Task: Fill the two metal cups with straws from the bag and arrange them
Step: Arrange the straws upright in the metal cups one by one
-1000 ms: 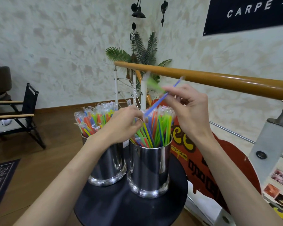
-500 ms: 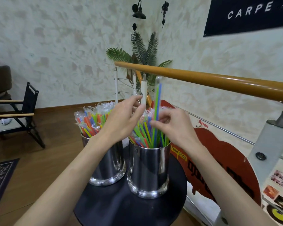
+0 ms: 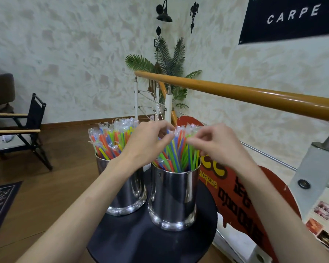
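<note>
Two cups: both metal, side by side on the round black surface (image 3: 141,242), each packed with coloured straws.
Head view, left cup (image 3: 127,194): toward the surface's far left edge, its wrapped straws (image 3: 110,137) fanning up and leaning left, nobody touching them.
Head view, right cup (image 3: 174,198): nearer the right edge and closer to the person, its straws (image 3: 180,150) standing close to upright, long axes running up out of the rim.
Left hand (image 3: 146,143): over the right cup's left side, fingers (image 3: 165,138) curled in and pinching straw tops, it seems; the exact straw is hidden by the knuckles.
Right hand (image 3: 218,145): over the same cup's right side, fingers (image 3: 193,141) curled and nipping at the wrapped tips there.
Key relation: the straw tops lie right under and between both sets of fingers, so each hand is equally near; any tidying means nudging the tips sideways, across their long axis.
Stage, as I judge it: filling looks done, arranging under way.
Bag: not in sight.
Backdrop: wooden handrail (image 3: 254,95) beyond the surface.
</note>
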A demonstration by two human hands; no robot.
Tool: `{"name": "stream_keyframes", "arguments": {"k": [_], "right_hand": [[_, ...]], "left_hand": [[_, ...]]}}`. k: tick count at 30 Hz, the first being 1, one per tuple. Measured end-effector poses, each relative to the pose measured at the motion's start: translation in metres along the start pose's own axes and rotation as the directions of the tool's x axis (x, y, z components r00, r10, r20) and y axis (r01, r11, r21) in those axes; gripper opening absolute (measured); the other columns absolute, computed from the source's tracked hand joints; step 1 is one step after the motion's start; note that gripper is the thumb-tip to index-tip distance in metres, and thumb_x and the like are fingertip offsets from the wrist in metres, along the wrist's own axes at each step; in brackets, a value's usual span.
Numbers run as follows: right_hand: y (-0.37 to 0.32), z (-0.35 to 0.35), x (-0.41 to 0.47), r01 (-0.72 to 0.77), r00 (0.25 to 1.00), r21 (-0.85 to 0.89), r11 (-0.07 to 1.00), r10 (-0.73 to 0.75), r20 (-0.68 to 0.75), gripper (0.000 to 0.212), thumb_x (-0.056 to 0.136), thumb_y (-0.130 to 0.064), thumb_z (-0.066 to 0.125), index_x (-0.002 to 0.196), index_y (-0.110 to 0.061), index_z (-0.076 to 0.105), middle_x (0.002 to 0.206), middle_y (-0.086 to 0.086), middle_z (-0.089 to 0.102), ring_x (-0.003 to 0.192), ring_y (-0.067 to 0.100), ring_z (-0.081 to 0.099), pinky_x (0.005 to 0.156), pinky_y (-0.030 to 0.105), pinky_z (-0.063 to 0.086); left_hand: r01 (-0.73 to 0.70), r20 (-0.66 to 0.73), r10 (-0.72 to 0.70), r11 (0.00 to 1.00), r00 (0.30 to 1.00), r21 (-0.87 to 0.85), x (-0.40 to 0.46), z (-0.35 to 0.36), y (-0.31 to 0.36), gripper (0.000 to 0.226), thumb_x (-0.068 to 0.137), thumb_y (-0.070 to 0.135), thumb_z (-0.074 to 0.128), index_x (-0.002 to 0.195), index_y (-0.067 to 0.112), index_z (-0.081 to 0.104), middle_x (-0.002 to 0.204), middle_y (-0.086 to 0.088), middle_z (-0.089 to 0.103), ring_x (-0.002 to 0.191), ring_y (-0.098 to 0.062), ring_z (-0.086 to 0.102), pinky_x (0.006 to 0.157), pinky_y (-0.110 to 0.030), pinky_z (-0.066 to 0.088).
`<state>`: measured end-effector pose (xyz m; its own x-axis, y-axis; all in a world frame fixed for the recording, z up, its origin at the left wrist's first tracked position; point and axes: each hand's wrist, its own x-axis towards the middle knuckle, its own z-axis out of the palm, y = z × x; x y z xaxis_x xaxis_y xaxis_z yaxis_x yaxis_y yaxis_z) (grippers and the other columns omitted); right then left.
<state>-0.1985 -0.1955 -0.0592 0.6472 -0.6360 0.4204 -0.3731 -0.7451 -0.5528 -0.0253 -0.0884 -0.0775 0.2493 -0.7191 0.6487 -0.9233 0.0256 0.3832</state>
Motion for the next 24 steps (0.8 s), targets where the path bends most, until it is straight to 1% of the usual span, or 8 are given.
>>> {"name": "stream_keyframes", "arguments": {"k": [3,7,10,12,16,18,21,24], "right_hand": [[0.009,-0.022,0.002,-0.095,0.989,-0.095,0.991,0.083,-0.120,0.024,0.097,-0.029,0.064,0.074,-0.023,0.065,0.066,-0.002,0.071,0.062,0.010,0.067,0.065,0.031,0.055],[0.025,-0.014,0.007,-0.152,0.986,-0.144,0.978,0.160,0.046,0.009,0.095,-0.027,0.067,0.097,-0.019,0.071,0.083,-0.002,0.072,0.077,0.014,0.070,0.070,0.036,0.058],[0.030,-0.004,0.011,-0.136,0.982,-0.067,0.988,0.144,0.125,0.021,0.089,-0.029,0.076,0.107,-0.018,0.071,0.091,-0.001,0.073,0.079,0.015,0.070,0.062,0.027,0.050],[0.033,0.000,0.014,-0.136,0.983,-0.031,0.990,0.139,0.120,0.030,0.084,-0.033,0.082,0.107,-0.017,0.070,0.089,0.001,0.074,0.075,0.014,0.070,0.061,0.026,0.049],[0.040,0.007,0.019,-0.141,0.985,-0.007,0.990,0.141,0.096,0.039,0.076,-0.044,0.087,0.101,-0.022,0.067,0.086,-0.001,0.073,0.073,0.015,0.068,0.064,0.029,0.049],[0.045,0.011,0.020,-0.138,0.985,-0.013,0.990,0.139,0.103,0.035,0.075,-0.048,0.086,0.096,-0.026,0.068,0.086,-0.004,0.072,0.073,0.011,0.067,0.065,0.028,0.047],[0.049,0.014,0.019,-0.109,0.980,-0.010,0.994,0.109,0.168,0.021,0.083,-0.044,0.080,0.095,-0.028,0.076,0.084,-0.007,0.074,0.069,0.004,0.063,0.067,0.029,0.050],[0.047,0.006,0.018,-0.066,0.976,-0.046,0.997,0.074,0.205,0.016,0.085,-0.042,0.079,0.078,-0.028,0.073,0.070,-0.008,0.069,0.064,0.006,0.062,0.064,0.030,0.049]], "left_hand": [[-0.030,0.198,-0.017,0.973,0.980,0.230,0.000,0.003,-0.002,0.030,0.101,0.041,0.053,0.101,0.022,0.077,0.109,0.003,0.066,0.100,-0.021,0.061,0.087,-0.042,0.047],[-0.058,0.289,-0.032,0.952,0.957,0.299,0.000,0.001,0.002,0.041,0.102,0.046,0.045,0.097,0.021,0.077,0.118,0.004,0.062,0.110,-0.021,0.056,0.083,-0.038,0.036],[-0.026,0.186,-0.021,0.968,0.982,0.248,-0.001,-0.005,0.012,0.037,0.103,0.045,0.041,0.118,0.028,0.072,0.128,0.005,0.059,0.118,-0.017,0.050,0.097,-0.042,0.037],[0.012,0.110,-0.036,0.977,0.993,0.213,-0.003,-0.009,0.022,0.046,0.103,0.051,0.038,0.135,0.027,0.061,0.138,0.004,0.055,0.126,-0.016,0.045,0.109,-0.045,0.033],[0.050,0.341,-0.121,0.977,0.932,0.209,-0.010,-0.010,0.035,0.103,0.075,0.088,0.022,0.157,0.025,0.029,0.162,-0.001,0.032,0.148,-0.017,0.026,0.119,-0.047,0.017],[-0.008,0.430,-0.116,0.961,0.895,0.276,-0.014,-0.002,0.034,0.116,0.068,0.096,0.028,0.160,0.027,0.015,0.167,-0.005,0.019,0.153,-0.019,0.015,0.122,-0.051,0.014],[-0.064,0.403,-0.068,0.950,0.913,0.305,-0.014,0.012,0.026,0.104,0.079,0.082,0.051,0.160,0.028,0.013,0.165,-0.004,0.022,0.153,-0.022,0.018,0.120,-0.050,0.025],[-0.099,0.306,0.008,0.954,0.952,0.283,-0.011,0.020,0.017,0.089,0.087,0.070,0.056,0.158,0.030,0.020,0.159,0.004,0.033,0.144,-0.019,0.035,0.111,-0.044,0.035]]}}
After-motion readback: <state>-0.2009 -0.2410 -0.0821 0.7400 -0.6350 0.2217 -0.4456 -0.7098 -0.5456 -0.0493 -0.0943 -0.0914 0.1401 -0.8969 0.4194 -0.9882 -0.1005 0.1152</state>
